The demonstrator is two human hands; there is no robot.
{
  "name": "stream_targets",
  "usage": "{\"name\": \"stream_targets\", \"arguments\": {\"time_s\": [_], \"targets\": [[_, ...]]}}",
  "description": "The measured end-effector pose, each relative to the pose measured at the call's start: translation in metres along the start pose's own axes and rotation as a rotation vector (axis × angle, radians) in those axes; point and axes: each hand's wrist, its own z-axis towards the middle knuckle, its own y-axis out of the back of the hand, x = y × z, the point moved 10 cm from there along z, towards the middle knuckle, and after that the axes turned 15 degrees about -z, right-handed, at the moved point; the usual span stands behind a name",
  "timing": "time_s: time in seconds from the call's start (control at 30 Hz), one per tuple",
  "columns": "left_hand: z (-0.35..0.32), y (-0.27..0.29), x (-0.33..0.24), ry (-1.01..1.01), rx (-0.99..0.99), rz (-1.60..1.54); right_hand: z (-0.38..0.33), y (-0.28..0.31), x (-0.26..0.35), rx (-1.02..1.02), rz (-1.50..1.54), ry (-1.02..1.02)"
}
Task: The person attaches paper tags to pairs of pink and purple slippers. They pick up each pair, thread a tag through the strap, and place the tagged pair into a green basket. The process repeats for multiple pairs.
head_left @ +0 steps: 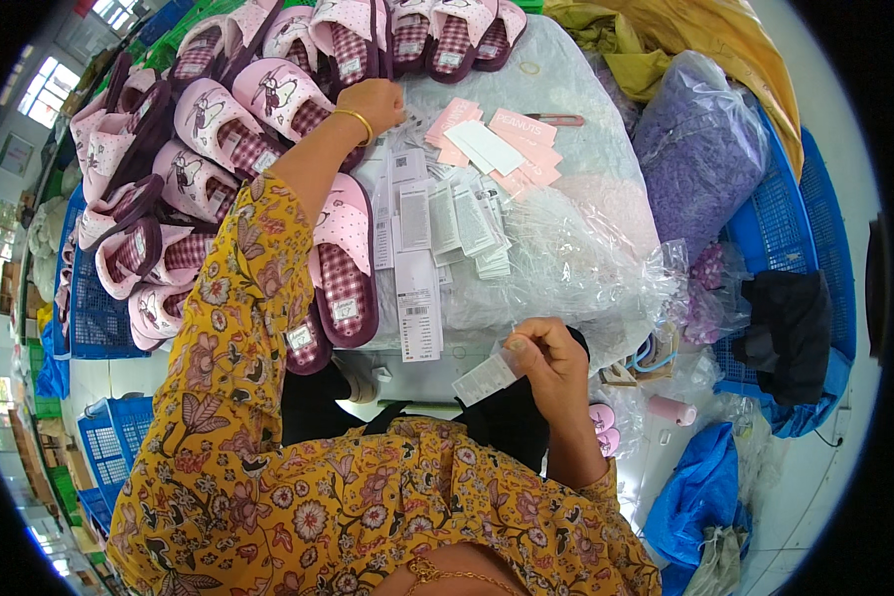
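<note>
White tag (485, 378) is pinched in my right hand (550, 366), just short of the bench (606, 149), long axis slanting left and toward me. My left hand (372, 105) curls farther off, beside the pink slippers (350, 45); whether it grips anything, I can't tell.
</note>
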Motion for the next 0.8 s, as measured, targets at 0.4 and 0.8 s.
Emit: {"name": "stream_targets", "arguments": {"time_s": [0.4,0.8], "targets": [[-0.054,-0.033,-0.038,0.076,0.439,-0.535,-0.008,-0.015,0.011,0.022,-0.027,0.024],[-0.107,0.009,-0.052,-0.075,0.120,-0.416,-0.015,-0.026,0.044,-0.009,-0.031,0.105]]}}
